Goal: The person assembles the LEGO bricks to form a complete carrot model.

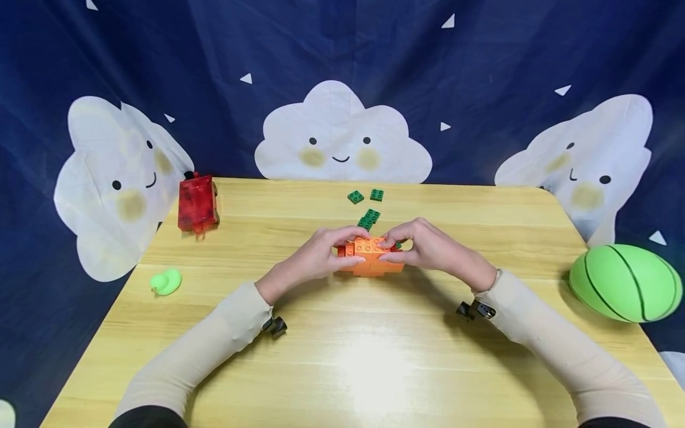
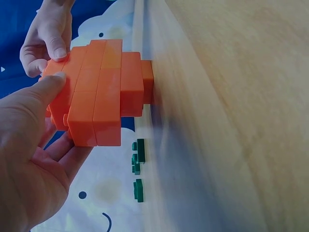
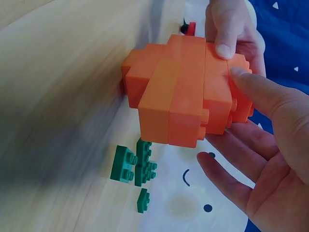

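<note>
An orange toy-brick build, stepped and wider in its middle layers, stands between both hands near the table's centre. My left hand grips its left side, thumb on the near face and fingers round the back. On the right, my right hand holds the build the same way. The left wrist view shows the stacked orange bricks narrowing toward the tabletop. In the right wrist view, studs face my right palm. Behind the build lies a studded green brick piece, partly hidden by the left hand's fingers.
Two small green bricks, one left and one right, lie farther back. A translucent red toy stands at the table's back left, a green duck at the left. A green ball rests on the right edge.
</note>
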Tool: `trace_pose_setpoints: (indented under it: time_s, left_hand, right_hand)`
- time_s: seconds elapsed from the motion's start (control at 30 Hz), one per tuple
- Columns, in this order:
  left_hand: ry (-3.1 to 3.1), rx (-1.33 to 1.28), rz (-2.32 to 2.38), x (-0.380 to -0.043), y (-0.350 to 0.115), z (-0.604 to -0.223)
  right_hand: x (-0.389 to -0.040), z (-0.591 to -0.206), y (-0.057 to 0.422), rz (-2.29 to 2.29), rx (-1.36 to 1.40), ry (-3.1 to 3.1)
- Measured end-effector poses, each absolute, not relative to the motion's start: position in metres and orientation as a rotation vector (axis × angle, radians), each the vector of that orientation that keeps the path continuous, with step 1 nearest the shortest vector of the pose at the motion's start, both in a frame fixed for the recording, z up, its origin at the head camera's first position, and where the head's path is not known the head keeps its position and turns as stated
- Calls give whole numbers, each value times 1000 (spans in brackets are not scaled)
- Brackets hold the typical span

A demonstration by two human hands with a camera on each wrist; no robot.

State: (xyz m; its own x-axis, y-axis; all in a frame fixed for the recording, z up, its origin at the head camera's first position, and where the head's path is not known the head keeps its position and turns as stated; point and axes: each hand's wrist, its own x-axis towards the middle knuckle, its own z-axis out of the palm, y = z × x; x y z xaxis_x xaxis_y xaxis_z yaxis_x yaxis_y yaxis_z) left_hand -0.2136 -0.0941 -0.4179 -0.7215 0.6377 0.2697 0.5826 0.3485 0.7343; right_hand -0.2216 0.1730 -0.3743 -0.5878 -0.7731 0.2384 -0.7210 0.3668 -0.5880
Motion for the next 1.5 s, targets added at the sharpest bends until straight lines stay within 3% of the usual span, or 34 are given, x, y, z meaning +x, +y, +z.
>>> trace_pose_setpoints:
  time_s: [0.67, 0.87, 1.13, 1.5]
  left_hand:
    - [2478, 1030, 1348, -213, -93, -419]
    - [2486, 1012, 1360, -214, -91, -417]
    - [2515, 1049, 1326, -211, -95, -415]
    - [2588, 1134, 1253, -209, -93, -415]
  right_hand:
    - [-223, -370, 186, -944, -1291, 2439]
    - [-249, -362, 209, -913, -1297, 2577]
    - [-279, -398, 209, -578, -1263, 2467]
    - [-277, -419, 198, -498, -1437, 2569]
